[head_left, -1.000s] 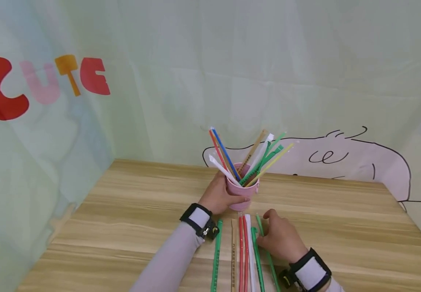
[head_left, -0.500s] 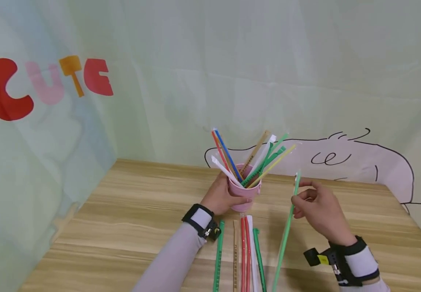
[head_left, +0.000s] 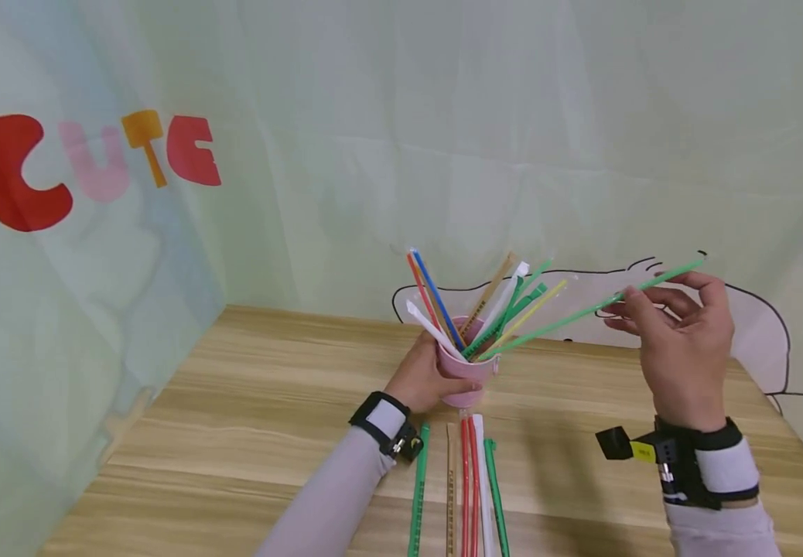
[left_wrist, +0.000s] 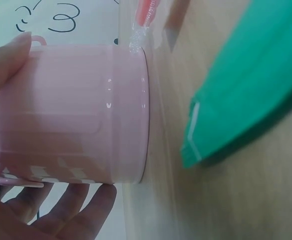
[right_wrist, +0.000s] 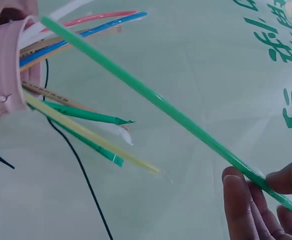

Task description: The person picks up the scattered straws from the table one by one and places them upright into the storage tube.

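Observation:
My left hand grips a pink bucket from its left side, thumb across the front and fingers behind, as the left wrist view shows. Several wrapped straws fan out of the bucket, among them a blue straw, a yellow straw and a white straw. Up at the right, my right hand pinches a green straw between thumb and fingers near one end. That straw slants down to the left, and its far end overlaps the bucket's rim in the head view.
On the wooden table in front of the bucket lies a row of straws: a dark green straw, a brown straw, two red ones, a white straw and another green straw. A printed cloth backdrop stands behind.
My right hand has picked the green straw off the right end of the row, lifted it up and right, and tilted it toward the bucket. The left hand keeps its grip on the bucket.

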`<move>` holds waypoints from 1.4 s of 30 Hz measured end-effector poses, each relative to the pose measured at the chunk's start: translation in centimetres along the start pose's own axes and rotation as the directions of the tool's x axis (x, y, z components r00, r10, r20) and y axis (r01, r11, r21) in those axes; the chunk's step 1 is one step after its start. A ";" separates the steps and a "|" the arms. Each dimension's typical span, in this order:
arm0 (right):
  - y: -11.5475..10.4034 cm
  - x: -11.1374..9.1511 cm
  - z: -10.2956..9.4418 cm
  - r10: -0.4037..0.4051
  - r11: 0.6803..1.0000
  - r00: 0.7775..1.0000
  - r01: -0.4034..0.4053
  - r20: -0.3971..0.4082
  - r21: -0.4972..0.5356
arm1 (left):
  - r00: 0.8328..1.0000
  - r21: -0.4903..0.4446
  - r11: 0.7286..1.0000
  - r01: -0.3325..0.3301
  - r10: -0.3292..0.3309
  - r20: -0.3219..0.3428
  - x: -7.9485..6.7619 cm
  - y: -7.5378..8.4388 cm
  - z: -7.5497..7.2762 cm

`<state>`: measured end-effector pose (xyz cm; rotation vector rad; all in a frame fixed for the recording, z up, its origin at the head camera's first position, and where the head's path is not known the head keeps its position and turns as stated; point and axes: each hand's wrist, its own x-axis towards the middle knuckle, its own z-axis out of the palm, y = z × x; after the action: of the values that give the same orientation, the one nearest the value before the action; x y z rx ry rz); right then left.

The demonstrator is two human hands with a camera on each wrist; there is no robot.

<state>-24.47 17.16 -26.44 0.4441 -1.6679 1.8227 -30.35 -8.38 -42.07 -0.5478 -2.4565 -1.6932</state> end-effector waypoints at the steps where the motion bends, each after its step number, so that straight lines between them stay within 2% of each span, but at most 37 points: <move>1: 0.0 0.1 0.2 -0.018 1.000 1.000 0.018 -0.005 0.002 | 1.000 -0.003 1.000 0.004 -0.004 0.001 0.0 0.0 0.0; 3: 0.2 0.3 0.5 -0.033 0.999 0.999 0.034 0.011 -0.020 | 1.000 -0.005 1.000 0.003 -0.003 0.004 0.0 0.0 0.0; 6: 1.2 0.2 1.3 -0.029 0.989 0.998 0.038 0.063 -0.140 | 1.000 -0.001 1.000 -0.008 0.008 0.004 0.0 0.0 0.0; 9: 2.7 -0.4 2.1 -0.021 0.951 0.993 0.057 0.119 -0.304 | 1.000 0.008 1.000 -0.024 0.024 0.004 0.0 -0.1 -0.1; 12: 4.2 -1.1 3.0 0.007 0.920 0.989 0.051 0.147 -0.389 | 0.999 0.012 0.999 -0.036 0.036 0.003 0.0 -0.2 -0.2; 19: 7.3 -2.3 4.7 0.160 0.886 0.980 -0.090 0.117 -0.455 | 0.999 0.006 0.999 -0.038 0.038 -0.007 0.0 -0.2 -0.3; 25: 8.8 -2.9 4.9 0.266 0.841 0.962 -0.200 0.062 -0.502 | 1.000 -0.005 1.000 0.010 -0.010 0.008 -0.2 -0.1 0.1; 28: 9.3 -3.2 4.8 0.346 0.820 0.936 -0.268 0.063 -0.506 | 1.000 -0.015 1.000 0.002 -0.002 0.011 -0.3 -0.1 0.2; 31: 9.7 -3.4 4.8 0.416 0.817 0.901 -0.309 0.127 -0.487 | 1.000 -0.016 1.000 -0.025 0.025 0.012 -0.3 0.0 0.1; 34: 10.3 -3.6 5.1 0.443 0.843 0.861 -0.306 0.250 -0.442 | 0.999 -0.018 0.999 -0.044 0.044 0.011 -0.4 0.0 -0.1; 39: 11.3 -4.3 6.2 0.412 0.895 0.789 -0.256 0.457 -0.365 | 1.000 -0.021 1.000 -0.020 0.020 0.003 -0.5 -0.1 -0.3; 42: 11.1 -4.8 6.9 0.389 0.917 0.751 -0.256 0.533 -0.307 | 1.000 -0.008 1.000 -0.014 0.014 0.000 -0.5 -0.1 -0.3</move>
<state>-29.08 9.31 -37.02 0.7103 -2.4800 1.8170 -29.93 -8.83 -42.18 -0.5648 -2.4415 -1.6980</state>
